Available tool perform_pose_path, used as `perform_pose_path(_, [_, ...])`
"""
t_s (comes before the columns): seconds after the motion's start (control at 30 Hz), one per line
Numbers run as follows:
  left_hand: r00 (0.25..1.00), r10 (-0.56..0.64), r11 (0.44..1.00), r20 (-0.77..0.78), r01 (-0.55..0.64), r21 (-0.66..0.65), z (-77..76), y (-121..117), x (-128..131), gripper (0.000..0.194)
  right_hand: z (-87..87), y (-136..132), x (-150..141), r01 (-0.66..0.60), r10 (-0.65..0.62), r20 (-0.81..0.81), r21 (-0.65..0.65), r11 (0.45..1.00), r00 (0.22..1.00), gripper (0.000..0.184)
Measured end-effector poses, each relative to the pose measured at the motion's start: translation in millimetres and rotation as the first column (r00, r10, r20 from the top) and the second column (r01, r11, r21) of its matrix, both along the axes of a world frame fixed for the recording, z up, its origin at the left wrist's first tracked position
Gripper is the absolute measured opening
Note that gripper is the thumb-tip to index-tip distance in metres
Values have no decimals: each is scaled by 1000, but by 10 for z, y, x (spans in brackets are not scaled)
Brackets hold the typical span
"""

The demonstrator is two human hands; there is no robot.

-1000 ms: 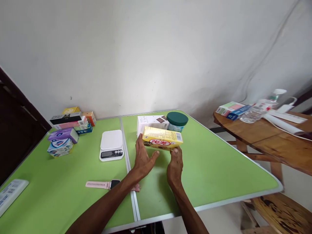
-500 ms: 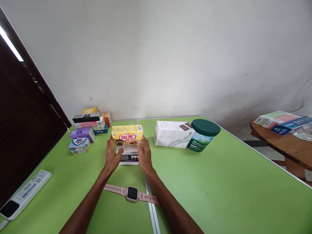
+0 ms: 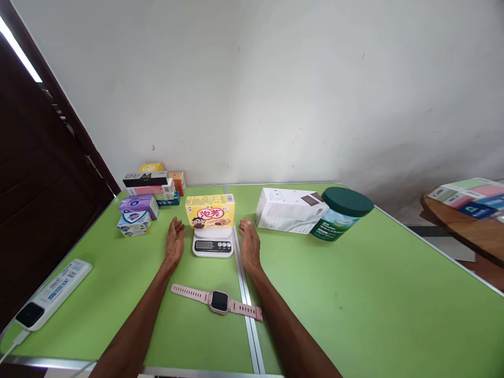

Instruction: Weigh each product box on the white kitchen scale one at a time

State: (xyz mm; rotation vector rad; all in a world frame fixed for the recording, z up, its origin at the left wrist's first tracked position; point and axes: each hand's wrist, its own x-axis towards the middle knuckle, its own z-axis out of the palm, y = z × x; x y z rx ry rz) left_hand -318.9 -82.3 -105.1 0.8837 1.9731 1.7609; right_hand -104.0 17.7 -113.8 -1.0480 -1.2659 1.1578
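A yellow snack box (image 3: 210, 212) with red lettering stands on the white kitchen scale (image 3: 213, 247), covering most of its platform. The scale's small display and round buttons face me. My left hand (image 3: 175, 242) rests to the left of the box, open, apart from it. On the other side, my right hand (image 3: 249, 243) is open too, with a gap between it and the box. Nothing is held in either hand. Nearer to me, a pink-strapped smartwatch (image 3: 219, 302) lies flat across the metal seam of the green table (image 3: 334, 315).
Several small boxes (image 3: 147, 190) are stacked at the back left. A white box (image 3: 289, 210) leans against a green-lidded tub (image 3: 340, 212) at right. A white power strip (image 3: 55, 294) lies at the left edge. More boxes sit on a wooden table (image 3: 464, 226).
Both hands have let go of the yellow snack box and moved outward to either side of the scale. The box now rests on the scale. The view has shifted slightly.
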Motion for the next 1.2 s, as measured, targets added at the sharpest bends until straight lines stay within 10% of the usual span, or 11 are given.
perform_pose_path(0.6, [998, -15, 1000, -66, 15, -2, -91, -21, 10, 49, 98, -69, 26, -2, -15, 124, 139, 990, 992, 70])
perform_pose_path(0.9, [954, 1, 998, -300, 20, 67, 164, -153, 332, 80, 51, -139, -8, -48, -56, 227, 431, 901, 972, 77])
perform_pose_path(1.2, [944, -188, 981, -271, 195, -1, 408, -192, 571, 89, 83, -167, 13, -164, 29, 291, 452, 877, 956, 72])
